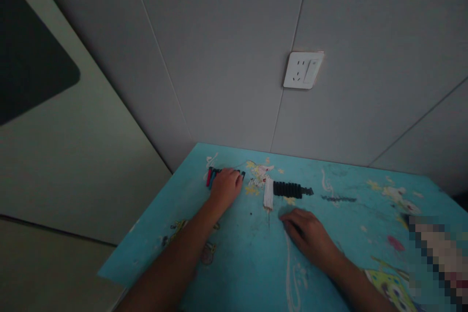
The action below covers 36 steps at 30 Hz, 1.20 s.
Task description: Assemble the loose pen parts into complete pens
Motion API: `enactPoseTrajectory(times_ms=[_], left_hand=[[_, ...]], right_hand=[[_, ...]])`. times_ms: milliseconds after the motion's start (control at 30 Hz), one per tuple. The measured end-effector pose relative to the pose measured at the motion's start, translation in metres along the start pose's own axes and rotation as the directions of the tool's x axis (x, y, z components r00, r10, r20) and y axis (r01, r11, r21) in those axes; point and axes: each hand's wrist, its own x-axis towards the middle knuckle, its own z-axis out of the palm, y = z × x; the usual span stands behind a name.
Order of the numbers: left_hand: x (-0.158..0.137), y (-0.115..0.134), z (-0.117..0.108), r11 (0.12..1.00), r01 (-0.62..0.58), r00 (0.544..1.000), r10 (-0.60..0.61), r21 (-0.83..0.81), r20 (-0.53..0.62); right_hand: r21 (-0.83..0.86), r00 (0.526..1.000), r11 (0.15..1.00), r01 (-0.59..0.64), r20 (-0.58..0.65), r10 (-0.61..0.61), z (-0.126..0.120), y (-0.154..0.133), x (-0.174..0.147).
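Observation:
My left hand (227, 184) lies over a row of slim coloured pieces that look like pens or pen caps (212, 175), red, blue and dark ones. Its fingers curl down among them, and whatever is under them is hidden. To its right is a bundle of thin white sticks (268, 194), lined up side by side. Against that bundle sits a row of short black pieces (288, 189), narrowing at the right end. My right hand (304, 231) rests on the table below these, fingers curled and tips together, with nothing visible in them.
The blue table (241, 263) carries cartoon prints and stands against a grey panelled wall (226, 58) with a white socket (303, 70). Small white pieces (256, 182) and a thin dark strip (338, 199) are on the tabletop. A pale cabinet (73, 156) rises at left; a blurred patch covers the lower right.

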Motion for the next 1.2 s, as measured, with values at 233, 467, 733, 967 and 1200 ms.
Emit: enactPoseTrajectory(times_ms=[233, 467, 733, 967, 1200], left_hand=[[-0.004, 0.000, 0.008, 1.000, 0.018, 1.000, -0.018, 0.000, 0.015], [-0.007, 0.002, 0.013, 0.999, 0.028, 0.999, -0.029, 0.034, 0.027], [-0.004, 0.006, 0.009, 0.979, 0.024, 0.995, -0.043, -0.201, -0.091], [-0.008, 0.014, 0.010, 0.858, -0.044, 0.993, -0.020, -0.512, -0.119], [-0.033, 0.068, 0.002, 0.285, 0.123, 0.988, 0.054, -0.951, 0.144]], right_hand=[[-0.027, 1.000, 1.000, -0.010, 0.006, 0.010, 0.001, -0.001, 0.000], [-0.005, 1.000, 1.000, -0.018, -0.008, 0.018, -0.001, -0.003, -0.001], [-0.015, 1.000, 1.000, -0.027, 0.013, 0.027, 0.001, -0.001, -0.001], [-0.010, 1.000, 1.000, -0.025, -0.013, 0.025, 0.000, -0.004, -0.001], [0.026, 0.997, 0.997, -0.068, -0.034, 0.069, -0.005, -0.013, -0.001]])
